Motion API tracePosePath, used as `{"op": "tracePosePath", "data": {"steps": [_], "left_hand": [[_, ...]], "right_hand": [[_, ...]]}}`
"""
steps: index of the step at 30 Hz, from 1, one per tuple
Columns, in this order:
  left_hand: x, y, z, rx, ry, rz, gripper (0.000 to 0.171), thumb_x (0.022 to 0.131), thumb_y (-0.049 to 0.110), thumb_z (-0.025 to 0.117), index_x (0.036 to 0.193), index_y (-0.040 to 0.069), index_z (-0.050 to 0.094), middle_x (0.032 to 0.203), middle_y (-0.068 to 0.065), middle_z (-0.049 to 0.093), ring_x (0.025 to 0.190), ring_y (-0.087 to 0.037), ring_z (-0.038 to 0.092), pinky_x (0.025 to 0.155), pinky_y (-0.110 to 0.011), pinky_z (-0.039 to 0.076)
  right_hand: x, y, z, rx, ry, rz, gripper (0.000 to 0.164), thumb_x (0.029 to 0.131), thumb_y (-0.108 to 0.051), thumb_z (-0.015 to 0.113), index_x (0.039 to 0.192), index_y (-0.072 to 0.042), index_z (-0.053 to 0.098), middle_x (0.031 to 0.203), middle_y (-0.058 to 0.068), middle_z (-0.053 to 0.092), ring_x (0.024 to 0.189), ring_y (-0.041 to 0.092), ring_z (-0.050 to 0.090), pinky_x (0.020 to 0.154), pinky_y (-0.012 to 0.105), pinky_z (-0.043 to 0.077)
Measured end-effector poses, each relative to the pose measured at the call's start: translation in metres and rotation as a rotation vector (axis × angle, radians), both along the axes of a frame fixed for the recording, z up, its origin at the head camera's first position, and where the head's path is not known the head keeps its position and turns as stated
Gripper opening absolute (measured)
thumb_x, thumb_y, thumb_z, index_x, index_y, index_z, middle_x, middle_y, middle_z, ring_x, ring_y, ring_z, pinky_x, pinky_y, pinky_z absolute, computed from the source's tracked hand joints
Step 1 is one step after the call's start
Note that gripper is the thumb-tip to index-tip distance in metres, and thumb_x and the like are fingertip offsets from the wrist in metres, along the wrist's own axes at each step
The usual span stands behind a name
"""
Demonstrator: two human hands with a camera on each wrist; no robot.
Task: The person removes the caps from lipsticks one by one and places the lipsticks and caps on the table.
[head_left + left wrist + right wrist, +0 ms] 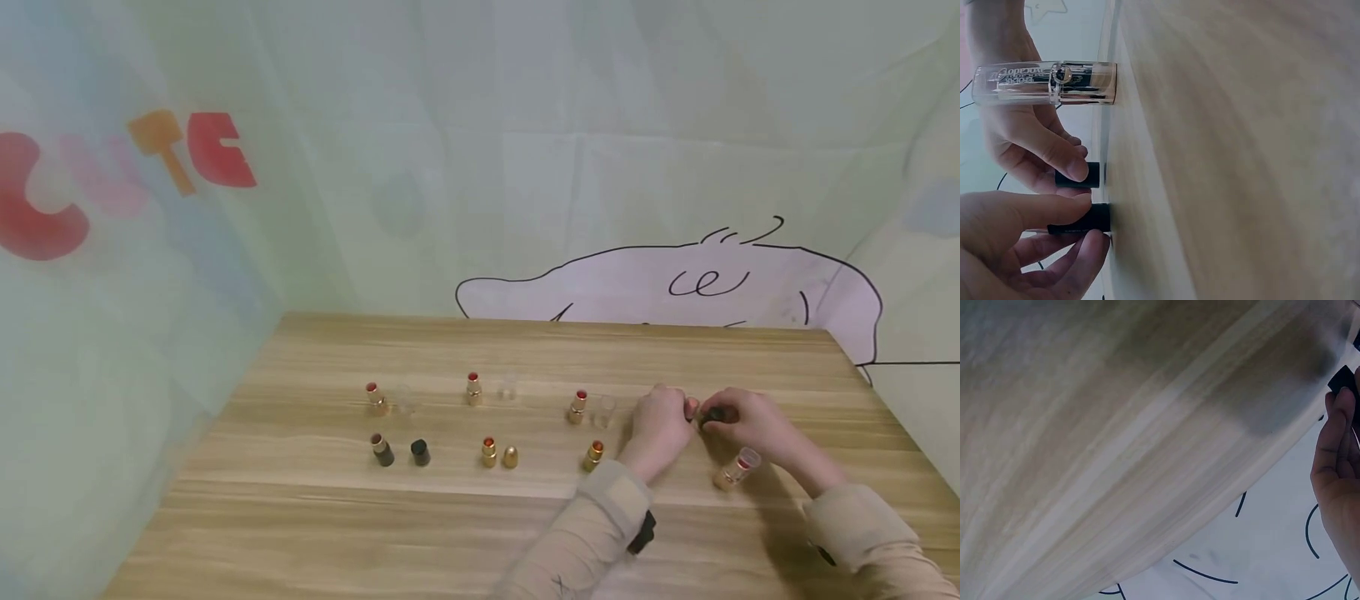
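Note:
My left hand (660, 429) pinches a black lipstick tube (1080, 220) between thumb and fingers, its base end close to or on the wooden tabletop. Beside it, my right hand (765, 427) pinches a black cap (716, 414) with thumb and fingers. In the left wrist view the cap and tube are side by side, a small gap between them. A capped lipstick with a clear top (738, 469) stands on the table in front of my right forearm. At the right wrist view's edge, fingers (1335, 447) hold a black piece; most of that grip is cut off.
Uncapped lipsticks stand in two rows: gold ones with clear caps (604, 410) beside them behind, a black one (383, 451) with its black cap (421, 452), and a gold one (489, 452) with its gold cap (511, 456) in front. Another gold lipstick (593, 456) stands by my left wrist.

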State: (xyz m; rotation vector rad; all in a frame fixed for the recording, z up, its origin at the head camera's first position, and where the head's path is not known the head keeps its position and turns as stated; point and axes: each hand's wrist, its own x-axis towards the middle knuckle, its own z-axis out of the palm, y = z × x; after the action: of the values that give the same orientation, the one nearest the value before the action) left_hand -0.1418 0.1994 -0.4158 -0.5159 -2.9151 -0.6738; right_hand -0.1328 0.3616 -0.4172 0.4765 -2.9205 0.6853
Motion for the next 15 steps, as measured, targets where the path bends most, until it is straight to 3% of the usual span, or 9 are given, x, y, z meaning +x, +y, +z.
{"op": "tracePosePath", "data": {"steps": [7,15], "left_hand": [[0.0004,0.0016,-0.0013,-0.012,-0.014,0.018,0.02,0.074,0.024,0.077,0.064,0.022,0.06,0.074,0.009,0.058,0.065,-0.004,0.056,0.051,-0.016,0.034],[0.0021,0.0051,-0.0024,-0.089,-0.022,0.033,0.023,0.079,0.035,0.076,0.067,0.023,0.06,0.079,0.009,0.06,0.069,-0.004,0.056,0.053,-0.016,0.035]], "right_hand": [[0.0001,-0.0015,-0.0036,0.013,0.014,0.011,0.015,0.072,-0.007,0.078,0.086,-0.01,0.072,0.082,0.001,0.068,0.071,0.0,0.049,0.064,0.024,0.043],[0.0008,0.0003,-0.008,0.029,0.007,-0.001,0.019,0.071,-0.009,0.08,0.088,-0.008,0.072,0.08,0.0,0.065,0.07,0.003,0.048,0.064,0.025,0.041]]}}
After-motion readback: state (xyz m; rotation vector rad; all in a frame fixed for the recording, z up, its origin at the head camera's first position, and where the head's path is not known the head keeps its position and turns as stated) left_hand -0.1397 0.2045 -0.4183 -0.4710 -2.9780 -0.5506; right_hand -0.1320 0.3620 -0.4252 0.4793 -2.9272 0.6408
